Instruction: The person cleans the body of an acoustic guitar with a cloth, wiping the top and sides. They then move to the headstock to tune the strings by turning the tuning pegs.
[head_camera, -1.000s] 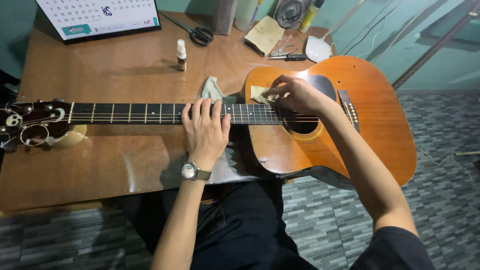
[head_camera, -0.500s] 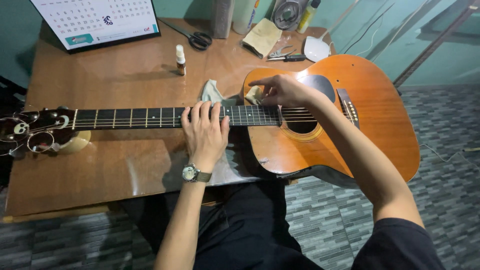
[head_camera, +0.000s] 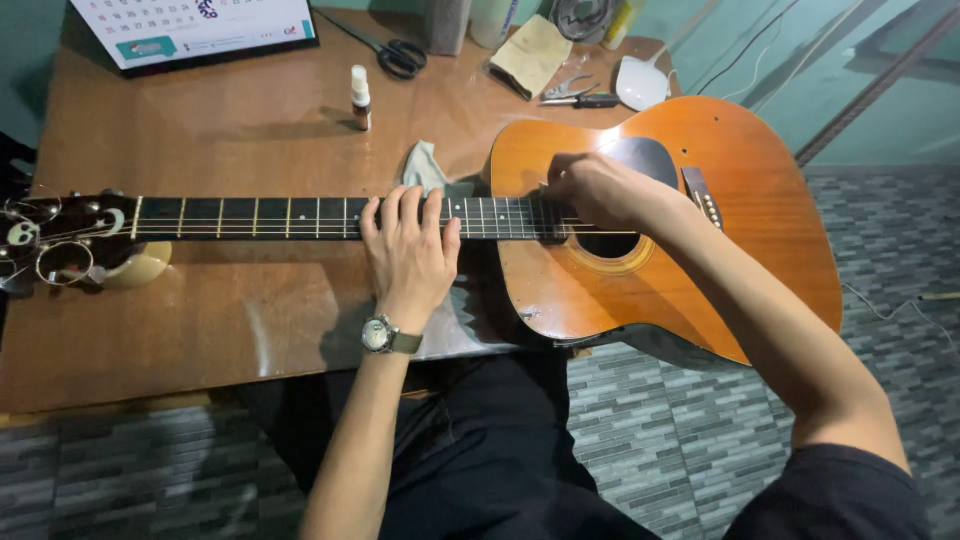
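An orange-brown acoustic guitar (head_camera: 740, 200) lies flat across a wooden table (head_camera: 200, 330), its dark neck (head_camera: 260, 217) pointing left to the headstock (head_camera: 50, 245). My left hand (head_camera: 408, 255), with a wristwatch (head_camera: 385, 337), rests flat on the neck's upper frets, fingers spread over the strings. My right hand (head_camera: 595, 188) is curled at the end of the fretboard beside the soundhole, fingers pinched down on the strings. The small pale cloth under those fingers is hidden in this view.
A grey cloth (head_camera: 425, 165) lies behind the neck. Farther back stand a small bottle (head_camera: 360, 97), scissors (head_camera: 395, 50), a desk calendar (head_camera: 200, 25), a folded tan cloth (head_camera: 530, 55) and cutters (head_camera: 575, 95). The guitar body overhangs the table's right end above a tiled floor.
My right hand slid left along the strings toward the neck, then back toward the soundhole; the pale cloth at its fingertips is no longer visible. My left hand stayed put.
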